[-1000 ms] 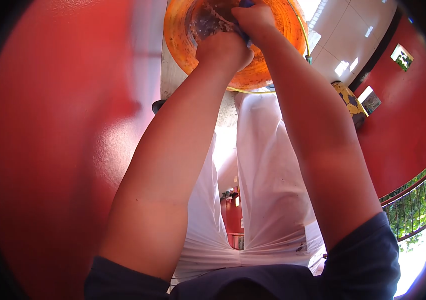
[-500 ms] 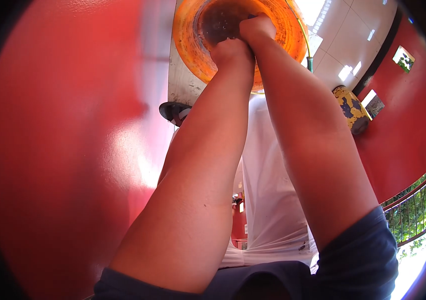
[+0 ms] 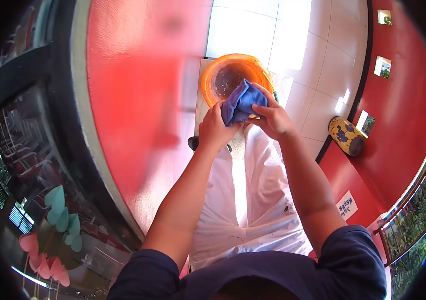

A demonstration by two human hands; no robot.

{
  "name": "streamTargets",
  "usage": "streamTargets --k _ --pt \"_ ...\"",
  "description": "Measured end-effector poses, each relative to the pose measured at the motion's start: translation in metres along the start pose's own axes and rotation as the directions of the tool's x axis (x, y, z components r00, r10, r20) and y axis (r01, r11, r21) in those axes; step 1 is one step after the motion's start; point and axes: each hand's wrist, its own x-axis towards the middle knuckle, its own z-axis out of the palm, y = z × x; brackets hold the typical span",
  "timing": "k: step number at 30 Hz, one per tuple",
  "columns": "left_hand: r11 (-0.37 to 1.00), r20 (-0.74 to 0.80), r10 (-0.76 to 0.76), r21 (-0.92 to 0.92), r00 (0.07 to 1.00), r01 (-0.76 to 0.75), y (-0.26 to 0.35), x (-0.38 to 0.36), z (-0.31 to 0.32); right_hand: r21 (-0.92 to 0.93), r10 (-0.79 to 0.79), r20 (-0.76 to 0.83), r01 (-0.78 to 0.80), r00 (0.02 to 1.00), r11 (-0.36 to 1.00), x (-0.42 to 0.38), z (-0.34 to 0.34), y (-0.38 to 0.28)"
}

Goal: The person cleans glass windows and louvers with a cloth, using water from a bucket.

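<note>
A crumpled blue cloth (image 3: 244, 102) is held between my two hands, in front of an orange bucket (image 3: 208, 82). My left hand (image 3: 216, 125) grips the cloth's left and lower edge. On the other side my right hand (image 3: 272, 115) has its fingers and thumb pressed on the folded cloth. Murky water (image 3: 226, 80) shows inside the bucket behind the cloth. A yellow-green handle runs along the bucket's right rim. The cloth hides part of the bucket's near side.
A red wall (image 3: 133, 100) stands at the left, beside a dark-framed window (image 3: 63, 100). Paper hearts (image 3: 58, 200) hang at lower left. At the right are a yellow, peeling cylinder (image 3: 345, 135), another red wall (image 3: 403, 100) and a railing. White floor tiles (image 3: 318, 60) lie beyond the bucket.
Both hands have come up out of the bucket and back toward me, with the blue cloth now plainly visible between them. The view has shifted, showing more of the window and floor.
</note>
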Motion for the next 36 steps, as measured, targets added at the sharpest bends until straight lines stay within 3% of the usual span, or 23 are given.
streamTargets --k 1,4,7,8,11,12,16,18,21,22,23,25,26,27,29,30,32,34,35,36 --pt "0.993 -0.081 0.084 -0.079 0.993 -0.090 0.006 -0.014 -0.008 -0.024 -0.021 0.020 0.022 1.000 0.999 -0.024 0.015 -0.008" --pt "0.877 0.078 0.219 -0.452 0.973 -0.161 0.056 -0.069 -0.051 -0.235 -0.093 -0.028 0.084 0.995 0.968 -0.101 0.063 -0.043" --pt "0.799 0.031 0.312 -0.550 0.950 -0.244 0.085 -0.127 -0.077 -0.619 -0.289 -0.025 0.212 0.957 0.756 -0.166 0.094 -0.068" --pt "0.727 0.035 0.270 -0.663 0.962 -0.180 0.087 -0.141 -0.086 -0.631 -0.389 0.006 0.305 0.921 0.713 -0.191 0.110 -0.078" --pt "0.488 -0.018 0.162 -0.868 0.987 -0.096 0.102 -0.180 -0.122 -0.633 -0.436 0.102 0.396 0.894 0.665 -0.256 0.147 -0.114" --pt "0.554 -0.094 0.238 -0.804 0.967 -0.215 0.109 -0.190 -0.140 -0.746 -0.488 0.128 0.408 0.863 0.527 -0.280 0.162 -0.131" --pt "0.713 -0.238 0.510 -0.421 0.827 -0.561 0.172 -0.266 -0.239 -0.773 -0.717 0.360 0.621 0.597 0.130 -0.350 0.211 -0.173" --pt "0.735 -0.280 0.585 -0.215 0.761 -0.644 0.203 -0.308 -0.279 -0.756 -0.788 0.393 0.654 0.473 0.015 -0.378 0.243 -0.186" --pt "0.657 -0.447 0.598 -0.202 0.665 -0.726 0.211 -0.345 -0.306 -0.640 -0.822 0.499 0.756 0.275 -0.136 -0.411 0.297 -0.191" --pt "0.656 -0.451 0.596 -0.205 0.664 -0.727 0.210 -0.356 -0.318 -0.601 -0.789 0.540 0.791 0.294 -0.116 -0.421 0.311 -0.194" --pt "0.707 -0.502 0.480 -0.264 0.720 -0.656 0.219 -0.378 -0.332 -0.565 -0.751 0.580 0.820 0.316 -0.091 -0.432 0.326 -0.198" --pt "0.708 -0.566 0.608 0.071 0.556 -0.703 0.219 -0.399 -0.360 -0.432 -0.594 0.768 0.878 0.237 -0.207 -0.458 0.363 -0.209" --pt "0.617 -0.577 0.717 0.262 0.392 -0.742 0.218 -0.401 -0.369 -0.361 -0.504 0.841 0.899 0.198 -0.249 -0.469 0.378 -0.214" --pt "0.573 -0.545 0.765 0.334 0.342 -0.748 0.220 -0.407 -0.379 -0.331 -0.435 0.878 0.910 0.199 -0.251 -0.476 0.391 -0.216" --pt "0.563 -0.497 0.794 0.385 0.350 -0.731 0.233 -0.420 -0.398 -0.277 -0.297 0.934 0.926 0.197 -0.257 -0.486 0.415 -0.226" --pt "0.572 -0.556 0.766 0.360 0.323 -0.737 0.238 -0.421 -0.403 -0.239 -0.281 0.946 0.935 0.163 -0.263 -0.491 0.426 -0.230" --pt "0.768 -0.388 0.634 0.221 0.668 -0.601 0.258 -0.445 -0.430 -0.263 -0.298 0.939 0.916 0.171 -0.303 -0.506 0.446 -0.239" --pt "0.784 -0.352 0.569 -0.038 0.743 -0.619 0.253 -0.442 -0.435 -0.317 -0.349 0.918 0.880 0.190 -0.353 -0.530 0.463 -0.247" --pt "0.716 -0.349 0.565 -0.245 0.748 -0.654 0.246 -0.435 -0.433 -0.356 -0.396 0.896 0.856 0.200 -0.375 -0.540 0.471 -0.250" --pt "0.613 -0.343 0.563 -0.437 0.752 -0.658 0.243 -0.431 -0.433 -0.318 -0.441 0.891 0.844 0.109 -0.433 -0.540 0.475 -0.253"
